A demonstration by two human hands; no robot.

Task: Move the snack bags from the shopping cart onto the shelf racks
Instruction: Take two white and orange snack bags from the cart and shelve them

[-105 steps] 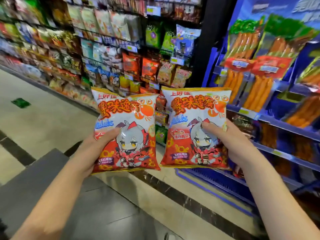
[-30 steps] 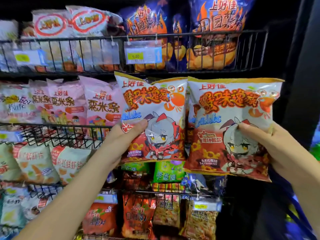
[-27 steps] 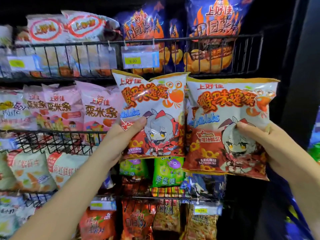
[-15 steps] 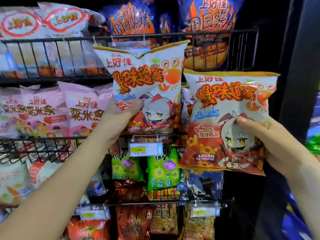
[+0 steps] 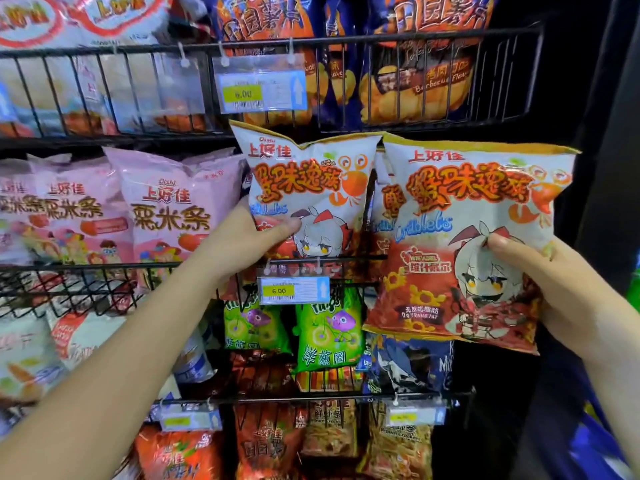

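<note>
Two matching white-and-red crab snack bags with a cartoon figure are in my hands. My left hand (image 5: 242, 244) grips the left bag (image 5: 308, 188), thumb on its front; the bag's lower part sits behind the black wire rail of the middle rack (image 5: 346, 259). My right hand (image 5: 561, 292) holds the right bag (image 5: 460, 237) by its right edge, in front of the rack and clear of the rail. Another bag of the same kind shows between the two.
Pink snack bags (image 5: 169, 209) fill the same rack to the left. Blue chip bags (image 5: 415, 64) stand in the rack above, green bags (image 5: 325, 327) below. A price tag (image 5: 292, 289) hangs under the left bag. A dark upright post (image 5: 606, 133) borders the racks on the right.
My left hand lowered its bag from above the rail into the middle rack, behind the wire. The right hand and its bag stayed about where they were.
</note>
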